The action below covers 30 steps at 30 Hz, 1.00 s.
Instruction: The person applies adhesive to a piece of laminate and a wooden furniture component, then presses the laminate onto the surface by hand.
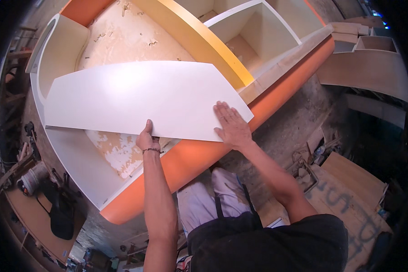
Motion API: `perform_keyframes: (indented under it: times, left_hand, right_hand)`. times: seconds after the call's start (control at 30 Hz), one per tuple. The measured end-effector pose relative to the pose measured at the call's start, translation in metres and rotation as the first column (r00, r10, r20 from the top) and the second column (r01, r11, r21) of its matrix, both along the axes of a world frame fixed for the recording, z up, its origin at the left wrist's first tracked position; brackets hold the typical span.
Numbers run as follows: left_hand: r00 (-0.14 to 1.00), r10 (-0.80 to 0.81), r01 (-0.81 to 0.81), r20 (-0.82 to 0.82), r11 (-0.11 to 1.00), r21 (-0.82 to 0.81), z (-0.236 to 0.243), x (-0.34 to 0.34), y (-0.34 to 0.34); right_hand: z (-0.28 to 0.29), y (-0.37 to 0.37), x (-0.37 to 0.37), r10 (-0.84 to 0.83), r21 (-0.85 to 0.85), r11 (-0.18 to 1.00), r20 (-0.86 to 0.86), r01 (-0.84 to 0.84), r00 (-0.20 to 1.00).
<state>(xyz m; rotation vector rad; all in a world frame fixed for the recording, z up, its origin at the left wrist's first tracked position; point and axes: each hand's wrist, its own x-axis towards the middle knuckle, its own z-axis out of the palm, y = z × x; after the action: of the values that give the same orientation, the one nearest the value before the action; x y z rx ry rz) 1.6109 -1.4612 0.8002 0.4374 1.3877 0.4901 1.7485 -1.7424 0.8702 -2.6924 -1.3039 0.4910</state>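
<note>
A large white board (136, 97) with angled ends lies across an orange-edged curved cabinet (199, 156) that rests on its back. My left hand (147, 138) grips the board's near edge, thumb on top and fingers underneath. My right hand (231, 124) presses flat on the board's near right corner, fingers spread. Under the board, the cabinet's raw plywood back (122, 36) shows, with white patches near my left hand.
A yellow curved divider (204, 43) and white compartments (258, 31) fill the cabinet's far right. Unfinished curved units (371, 63) stand at the right. Plywood sheets (349, 186) lie on the floor at lower right. Tools, a bucket (31, 177) and a black bag (61, 213) sit at lower left.
</note>
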Motion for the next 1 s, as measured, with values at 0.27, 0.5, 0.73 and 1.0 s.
perform_keyframes:
  times: [0.27,0.5,0.73,1.0]
  left_hand:
    - [0.997,0.063,-0.061,0.049,0.997,-0.054,-0.021,-0.007,0.005]
    - [1.0,-0.014,0.017,0.025,0.995,-0.096,-0.007,-0.008,0.007]
    - [0.999,-0.034,0.034,-0.002,0.992,-0.118,-0.006,-0.009,0.012]
    - [1.0,0.002,-0.003,-0.01,0.995,-0.101,-0.016,-0.001,0.002]
  right_hand:
    - [-0.003,0.029,-0.004,-0.071,0.006,0.997,0.046,0.071,0.996]
    - [-0.035,0.165,-0.05,0.237,0.143,0.962,-0.002,-0.235,0.971]
    - [-0.023,0.142,-0.048,0.296,0.116,0.951,-0.072,-0.287,0.952]
    - [0.01,0.0,0.014,-0.055,-0.112,0.992,0.066,0.062,0.996]
